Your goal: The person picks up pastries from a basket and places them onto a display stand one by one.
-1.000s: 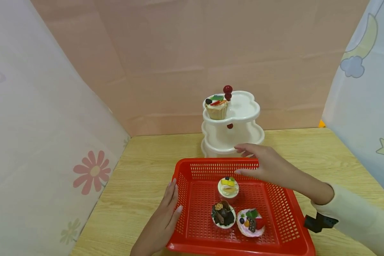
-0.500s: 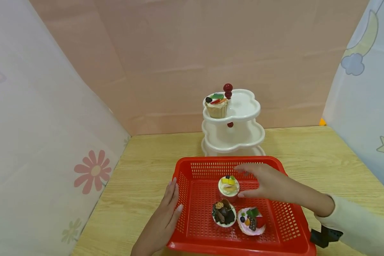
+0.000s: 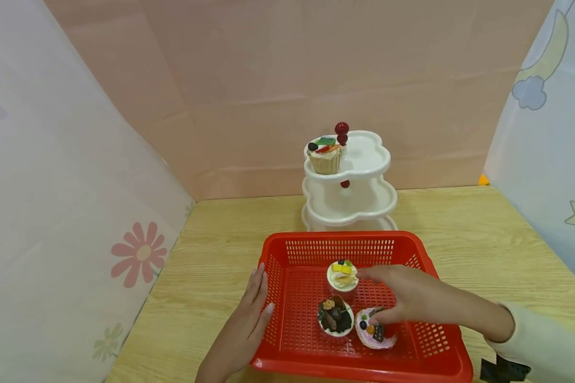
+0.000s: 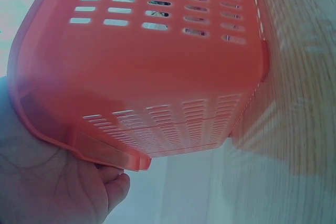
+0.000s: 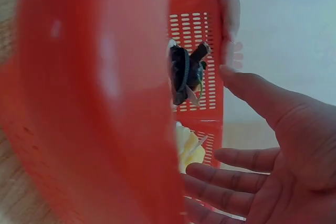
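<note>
In the head view a red plastic basket (image 3: pixel 335 235) holds three cupcakes. One has yellow fruit topping (image 3: pixel 342 277), one is a chocolate cupcake (image 3: pixel 335 321) with a walnut, and one is a pink-cream cupcake (image 3: pixel 382 342). My left hand (image 3: pixel 237 331) rests along the basket's left rim, fingers straight; its palm meets the rim in the left wrist view. Inside the basket's right half, my right hand (image 3: pixel 412 293) holds nothing and spreads above the pink-cream cupcake, partly hiding it. Its thumb overlaps that cupcake and its fingertips come close to the yellow-topped one.
Behind the basket stands a white tiered stand (image 3: pixel 366 159) with red balls on its post. A fruit-topped cupcake (image 3: pixel 325 160) sits on its top tier at the left. The wooden table (image 3: pixel 225 234) is bounded by a pink back wall and patterned side sheets.
My right hand has come down from above the basket's far rim, towards me, to over the pink-cream cupcake. My left hand stays at the left rim; the cupcakes keep their places.
</note>
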Motion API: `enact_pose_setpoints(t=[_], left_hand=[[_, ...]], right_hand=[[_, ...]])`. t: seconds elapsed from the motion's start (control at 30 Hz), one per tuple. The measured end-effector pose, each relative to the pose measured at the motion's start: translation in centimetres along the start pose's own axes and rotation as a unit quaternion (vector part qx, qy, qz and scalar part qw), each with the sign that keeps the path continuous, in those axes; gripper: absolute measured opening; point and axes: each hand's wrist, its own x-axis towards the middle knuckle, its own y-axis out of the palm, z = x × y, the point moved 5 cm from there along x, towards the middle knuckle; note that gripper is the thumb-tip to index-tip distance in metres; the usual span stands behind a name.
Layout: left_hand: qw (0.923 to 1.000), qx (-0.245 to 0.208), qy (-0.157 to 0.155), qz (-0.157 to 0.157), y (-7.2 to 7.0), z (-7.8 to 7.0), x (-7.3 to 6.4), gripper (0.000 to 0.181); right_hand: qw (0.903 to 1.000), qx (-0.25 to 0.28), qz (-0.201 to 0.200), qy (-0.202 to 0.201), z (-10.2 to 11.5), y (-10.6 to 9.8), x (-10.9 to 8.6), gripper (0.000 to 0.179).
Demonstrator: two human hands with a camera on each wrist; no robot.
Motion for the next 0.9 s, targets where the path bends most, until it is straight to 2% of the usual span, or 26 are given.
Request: enact_pose_setpoints(t=[0.3,0.43,0.57,0.7,0.9], left_hand=[[0.9999,-0.008,-0.002,-0.009,0.1,0.2,0.1,0.061],[0.9999,-0.005,0.009,-0.010,0.1,0.2,0.1,0.061],[0.9998,-0.006,0.017,-0.010,0.0,0.2,0.1,0.060],[0.9998,-0.013,0.010,-0.005,0.0,0.2,0.1,0.061],[0.9998,-0.019,-0.002,-0.005,0.1,0.2,0.1,0.063]], right_hand=[[0.9991,-0.006,0.040,-0.013,-0.2,1.3,-0.7,0.089],[0.9982,0.002,0.056,-0.019,-0.4,1.9,-0.7,0.086],[0.9971,-0.001,0.076,-0.008,-0.6,2.5,-0.6,0.085],[0.9956,-0.009,0.093,0.005,-0.8,3.1,-0.7,0.086],[0.9942,-0.043,0.097,-0.017,-1.1,3.8,-0.9,0.083]])
